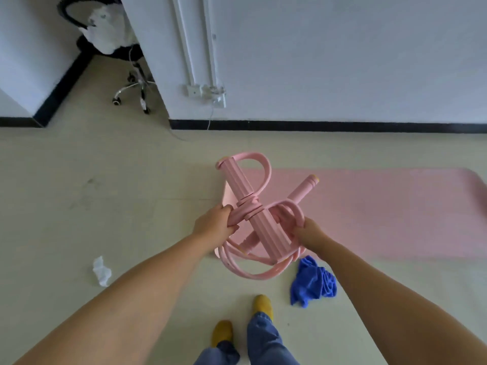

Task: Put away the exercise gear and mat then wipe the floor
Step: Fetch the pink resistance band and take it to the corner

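I hold a pink pedal resistance puller in front of me, above the floor; its ribbed handle bars are crossed and its rubber tubes loop around them. My left hand grips the tubes wound at the left of the bars. My right hand grips the looped tubes at the right. A pink exercise mat lies flat on the floor behind the puller and runs off to the right. A crumpled blue cloth lies on the floor by the mat's near edge, under my right forearm.
A crumpled white tissue lies on the floor at the left. A wheeled office chair with white fabric on it stands at the back left beside a white wall corner. A thin cable trails from a wall box. My yellow shoes are below.
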The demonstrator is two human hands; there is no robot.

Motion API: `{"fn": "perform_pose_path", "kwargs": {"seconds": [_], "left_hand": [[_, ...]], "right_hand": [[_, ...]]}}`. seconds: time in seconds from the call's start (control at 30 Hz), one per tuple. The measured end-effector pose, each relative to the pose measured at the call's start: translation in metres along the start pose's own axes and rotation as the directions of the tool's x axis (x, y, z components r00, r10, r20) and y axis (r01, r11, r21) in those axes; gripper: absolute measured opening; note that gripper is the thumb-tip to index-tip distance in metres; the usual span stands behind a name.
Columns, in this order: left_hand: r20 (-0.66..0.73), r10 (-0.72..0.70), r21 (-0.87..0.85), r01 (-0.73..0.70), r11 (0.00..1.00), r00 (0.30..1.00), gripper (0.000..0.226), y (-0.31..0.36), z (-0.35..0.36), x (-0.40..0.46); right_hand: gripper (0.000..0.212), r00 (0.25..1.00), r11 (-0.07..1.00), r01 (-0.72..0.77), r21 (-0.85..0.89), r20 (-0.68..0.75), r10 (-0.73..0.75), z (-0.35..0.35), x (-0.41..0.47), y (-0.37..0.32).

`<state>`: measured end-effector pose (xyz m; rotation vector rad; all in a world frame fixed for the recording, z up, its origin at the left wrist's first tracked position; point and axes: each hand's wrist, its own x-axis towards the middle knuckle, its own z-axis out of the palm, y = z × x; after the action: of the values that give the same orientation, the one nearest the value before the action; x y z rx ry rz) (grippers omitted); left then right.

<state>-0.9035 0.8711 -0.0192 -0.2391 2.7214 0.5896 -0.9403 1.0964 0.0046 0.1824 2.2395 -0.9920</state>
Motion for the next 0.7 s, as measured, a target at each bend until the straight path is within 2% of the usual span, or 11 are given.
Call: {"fn": "perform_pose_path", "kwargs": {"seconds": [0.2, 0.37, 0.7], "left_hand": [[0.088, 0.244, 0.110, -0.252, 0.961, 0.966, 0.035, 0.041, -0.003, 0.002], [0.183, 0.396, 0.187, -0.427, 0.885, 0.900, 0.032, 0.101, 0.013, -0.006], [0.356, 0.686, 0.257, -0.772, 0.581, 0.635, 0.031, 0.331, 0.099, -0.064]], "right_hand": [[0.026, 0.988, 0.995, -0.050, 0.089, -0.142, 0.063, -0.019, -0.050, 0.034], [0.030, 0.946, 0.975, -0.109, 0.192, -0.282, 0.161, -0.036, -0.100, 0.084], [0.017, 0.801, 0.875, -0.202, 0.440, -0.440, 0.406, -0.136, -0.219, 0.266]]}}
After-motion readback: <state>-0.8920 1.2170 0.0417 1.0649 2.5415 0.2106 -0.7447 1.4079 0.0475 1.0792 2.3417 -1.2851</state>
